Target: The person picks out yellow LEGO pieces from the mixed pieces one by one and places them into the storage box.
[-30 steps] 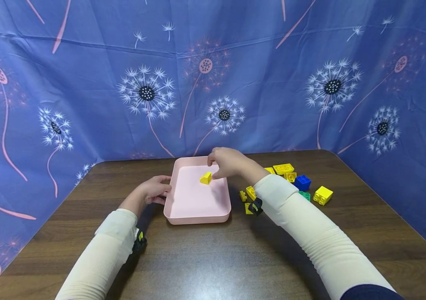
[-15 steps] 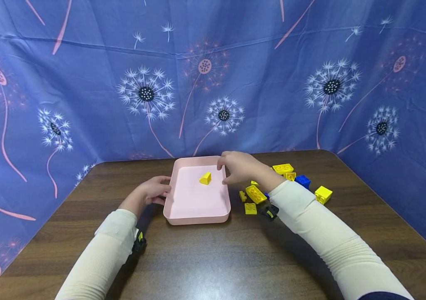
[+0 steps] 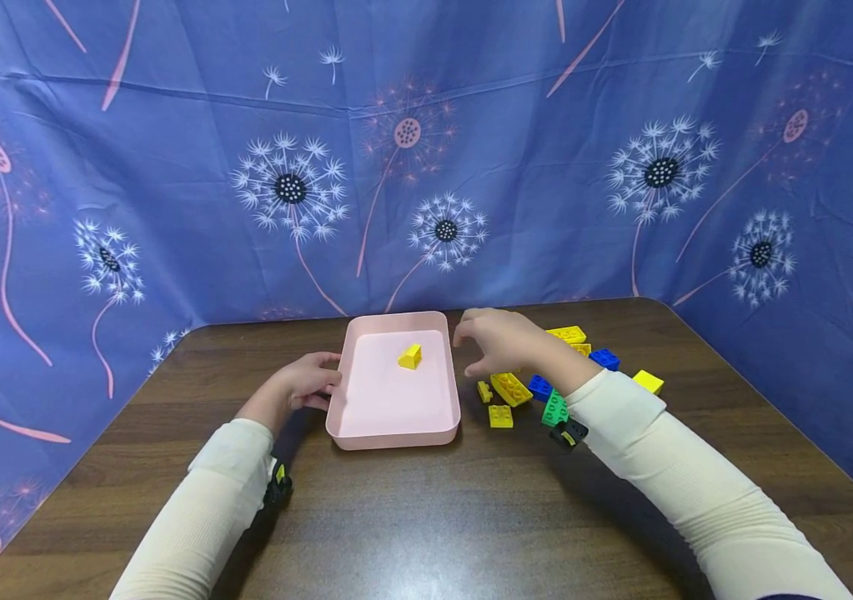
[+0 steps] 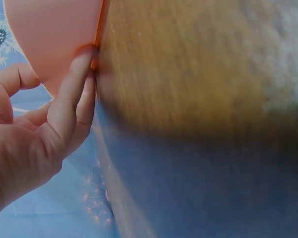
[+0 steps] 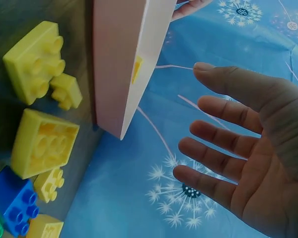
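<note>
A pink tray (image 3: 396, 441) lies on the table with one yellow sloped brick (image 3: 410, 357) inside, near its middle. My left hand (image 3: 302, 385) rests against the tray's left side; the left wrist view shows its fairly straight fingertips touching the wall of the pink tray (image 4: 59, 34). Beyond the tray's right rim hovers my right hand (image 3: 504, 342), above the loose bricks. Seen from the right wrist, the right hand (image 5: 253, 144) has spread fingers and holds nothing. The sloped brick (image 5: 137, 69) is mostly hidden there behind the tray wall.
Right of the tray lie several toy bricks: a long yellow brick (image 3: 510, 388), a flat yellow one (image 3: 501, 417), a green brick (image 3: 555, 410), a blue brick (image 3: 605, 359) and a yellow brick (image 3: 648, 382). A patterned blue cloth (image 3: 531, 167) hangs behind the table.
My right hand has moved right, from beside the sloped brick inside the tray, over the rim, to above the loose bricks. The sloped brick and my left hand have stayed put.
</note>
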Tool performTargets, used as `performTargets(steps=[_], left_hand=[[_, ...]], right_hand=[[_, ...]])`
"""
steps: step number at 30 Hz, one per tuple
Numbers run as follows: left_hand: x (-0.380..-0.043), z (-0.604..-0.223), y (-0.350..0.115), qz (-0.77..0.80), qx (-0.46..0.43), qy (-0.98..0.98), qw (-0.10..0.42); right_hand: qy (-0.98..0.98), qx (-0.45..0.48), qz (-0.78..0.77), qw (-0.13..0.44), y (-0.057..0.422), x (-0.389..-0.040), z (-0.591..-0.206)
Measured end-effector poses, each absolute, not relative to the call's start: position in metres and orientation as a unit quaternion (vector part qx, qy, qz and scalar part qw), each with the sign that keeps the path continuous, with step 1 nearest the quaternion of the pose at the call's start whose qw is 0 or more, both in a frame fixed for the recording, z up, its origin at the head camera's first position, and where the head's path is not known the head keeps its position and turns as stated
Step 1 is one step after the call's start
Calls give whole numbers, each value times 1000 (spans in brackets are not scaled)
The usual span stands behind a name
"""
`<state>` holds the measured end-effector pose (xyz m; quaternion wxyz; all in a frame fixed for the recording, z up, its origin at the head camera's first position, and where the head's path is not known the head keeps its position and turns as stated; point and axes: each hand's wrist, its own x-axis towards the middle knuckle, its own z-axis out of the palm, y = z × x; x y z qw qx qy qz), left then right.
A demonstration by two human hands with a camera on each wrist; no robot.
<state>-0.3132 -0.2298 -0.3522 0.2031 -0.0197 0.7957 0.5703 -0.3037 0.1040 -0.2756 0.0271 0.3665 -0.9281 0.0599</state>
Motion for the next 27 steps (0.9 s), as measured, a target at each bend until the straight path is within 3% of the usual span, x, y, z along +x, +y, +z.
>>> performTargets(steps=[11,27], left_hand=[[-313,-351,-230,569,-20,796,205],[-313,-352,-230,574,-21,793,204]], right_hand=[[-922,382,60,29,123,-299,-285],[-919,382,95,-11,143,-301,-308]])
